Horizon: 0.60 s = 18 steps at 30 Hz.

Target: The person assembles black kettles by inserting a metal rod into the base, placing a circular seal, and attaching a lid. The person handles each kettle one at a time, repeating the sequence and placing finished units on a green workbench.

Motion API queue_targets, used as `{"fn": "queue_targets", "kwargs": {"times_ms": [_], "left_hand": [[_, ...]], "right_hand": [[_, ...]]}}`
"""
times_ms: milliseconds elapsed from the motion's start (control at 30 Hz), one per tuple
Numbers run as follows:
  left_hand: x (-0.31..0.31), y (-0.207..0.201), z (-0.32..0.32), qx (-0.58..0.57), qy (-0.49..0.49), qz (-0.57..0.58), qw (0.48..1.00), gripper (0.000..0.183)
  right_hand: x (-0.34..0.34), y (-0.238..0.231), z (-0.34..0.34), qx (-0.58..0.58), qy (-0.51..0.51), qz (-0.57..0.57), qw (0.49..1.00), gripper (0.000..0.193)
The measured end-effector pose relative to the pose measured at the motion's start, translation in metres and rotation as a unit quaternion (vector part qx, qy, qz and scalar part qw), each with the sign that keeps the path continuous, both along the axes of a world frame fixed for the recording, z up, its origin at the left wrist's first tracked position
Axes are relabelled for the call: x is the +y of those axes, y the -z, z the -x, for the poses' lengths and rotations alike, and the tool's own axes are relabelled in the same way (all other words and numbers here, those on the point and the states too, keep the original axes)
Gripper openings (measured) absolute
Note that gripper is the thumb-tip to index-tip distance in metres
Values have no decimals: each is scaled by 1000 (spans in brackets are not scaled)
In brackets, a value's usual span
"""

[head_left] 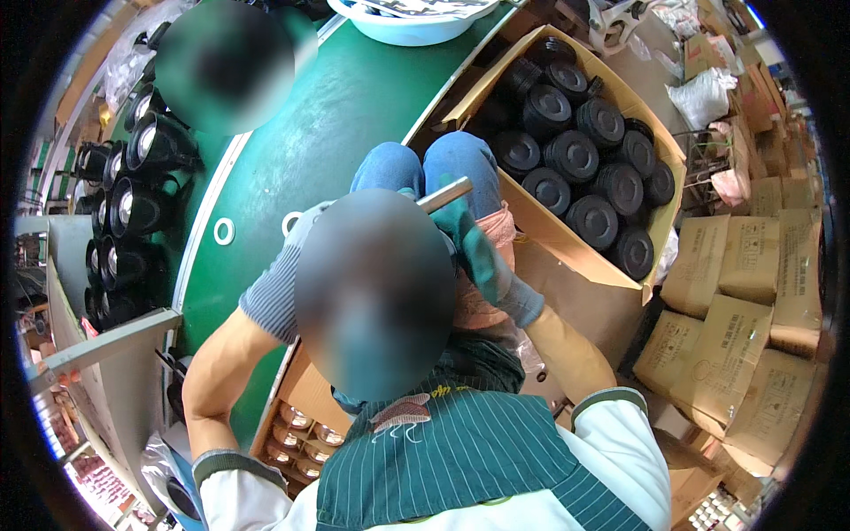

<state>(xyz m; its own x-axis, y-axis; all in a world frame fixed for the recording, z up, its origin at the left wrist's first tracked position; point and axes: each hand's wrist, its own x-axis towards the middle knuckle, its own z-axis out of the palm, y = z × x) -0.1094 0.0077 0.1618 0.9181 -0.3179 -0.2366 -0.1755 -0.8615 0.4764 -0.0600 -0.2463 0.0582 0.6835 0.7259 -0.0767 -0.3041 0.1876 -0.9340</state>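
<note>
My right hand (474, 252), in a green glove with a grey cuff, is closed around a short metal rod (447, 195) held slanting above my knees. My left hand (305, 226), in a grey knit glove, is at the edge of the green table (328, 97); a blurred patch hides its fingers and whatever is between the hands. A white ring (224, 232) lies flat on the table to its left. Part of a second white ring (290, 222) shows right beside the left glove. Pink cloth (498, 232) lies over my lap beneath the right wrist.
An open carton (655, 283) full of stacked black round discs stands at right. Brown cartons (726, 345) are piled farther right. Several black cup-shaped housings (137, 208) line the left side. A pale blue basin (412, 31) sits at the far end. A blurred person (226, 66) is across the table.
</note>
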Motion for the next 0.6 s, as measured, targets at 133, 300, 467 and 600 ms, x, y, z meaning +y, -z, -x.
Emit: {"fn": "queue_targets", "kwargs": {"times_ms": [133,300,467,600], "left_hand": [[-61,-61,2,-53,1,-181,982,55],[-93,-45,30,-71,-102,-173,977,50],[-46,-28,19,1,-154,190,970,32],[-64,-25,25,-87,-85,145,982,32]], "right_hand": [[1,8,-18,203,103,-159,961,60],[20,-4,-62,-168,37,24,985,54],[-5,-32,-10,221,-10,-239,946,53],[-18,-25,-9,220,42,-210,952,50]]}}
